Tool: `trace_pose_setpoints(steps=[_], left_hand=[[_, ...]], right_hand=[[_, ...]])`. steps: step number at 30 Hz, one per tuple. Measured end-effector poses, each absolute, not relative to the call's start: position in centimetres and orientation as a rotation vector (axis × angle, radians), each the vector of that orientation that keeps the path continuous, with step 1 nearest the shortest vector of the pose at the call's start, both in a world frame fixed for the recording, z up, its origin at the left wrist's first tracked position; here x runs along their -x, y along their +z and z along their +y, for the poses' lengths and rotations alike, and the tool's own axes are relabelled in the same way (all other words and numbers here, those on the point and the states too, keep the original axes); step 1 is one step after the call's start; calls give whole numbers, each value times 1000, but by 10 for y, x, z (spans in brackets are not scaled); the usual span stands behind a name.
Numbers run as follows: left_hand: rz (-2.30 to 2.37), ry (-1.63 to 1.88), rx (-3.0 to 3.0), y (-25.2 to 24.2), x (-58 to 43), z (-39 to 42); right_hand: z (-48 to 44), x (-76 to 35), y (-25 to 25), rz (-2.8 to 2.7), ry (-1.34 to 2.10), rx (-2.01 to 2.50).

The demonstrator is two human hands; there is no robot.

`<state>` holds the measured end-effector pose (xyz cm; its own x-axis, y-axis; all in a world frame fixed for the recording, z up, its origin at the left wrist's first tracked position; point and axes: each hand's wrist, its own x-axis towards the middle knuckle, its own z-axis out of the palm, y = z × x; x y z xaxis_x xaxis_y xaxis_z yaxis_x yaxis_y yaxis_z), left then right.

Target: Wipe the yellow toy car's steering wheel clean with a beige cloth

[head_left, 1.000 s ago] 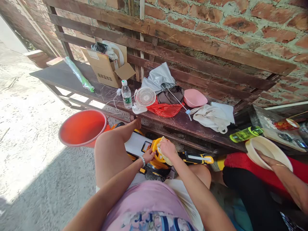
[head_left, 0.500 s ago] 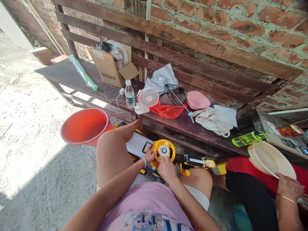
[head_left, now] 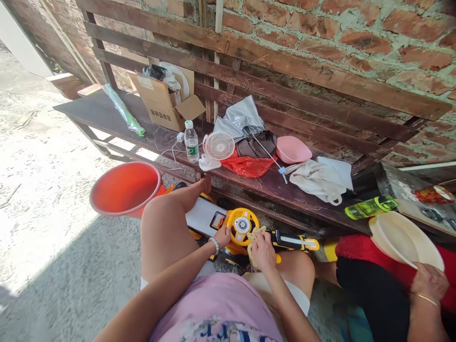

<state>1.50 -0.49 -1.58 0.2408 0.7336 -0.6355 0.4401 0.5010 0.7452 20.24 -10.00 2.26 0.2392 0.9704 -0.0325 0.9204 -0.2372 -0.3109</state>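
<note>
A yellow toy ride-on car (head_left: 285, 240) lies between my knees, its yellow steering wheel (head_left: 242, 223) facing up. My left hand (head_left: 223, 236) grips the left rim of the wheel; a bead bracelet is on that wrist. My right hand (head_left: 262, 249) is closed on a pale yellowish cloth (head_left: 253, 236) pressed against the wheel's lower right side. The car's lower body is hidden behind my legs.
An orange bucket (head_left: 124, 187) stands left of my knee. The dark wooden bench (head_left: 107, 116) carries a cardboard box (head_left: 162, 104), water bottle (head_left: 191, 141), small white fan (head_left: 217, 148), red bag, pink bowl (head_left: 292, 150) and white cloth bag. Another person's hand (head_left: 429, 282) holds a cream basin (head_left: 399, 237) at right.
My right hand slid from the top of the steering wheel down to its lower right with the cloth. The other person's hand shifted along the basin's rim.
</note>
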Motion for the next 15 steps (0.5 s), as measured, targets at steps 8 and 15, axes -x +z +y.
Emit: trace_pose_setpoints(steps=[8,15], left_hand=[[1393,221,-1260,-16,-8,-3],[1408,208,-1245,-20,-11,-5]], right_hand=[[15,-213,67,-2048,327,2053],[64,-177,59,-2439,715,1924]])
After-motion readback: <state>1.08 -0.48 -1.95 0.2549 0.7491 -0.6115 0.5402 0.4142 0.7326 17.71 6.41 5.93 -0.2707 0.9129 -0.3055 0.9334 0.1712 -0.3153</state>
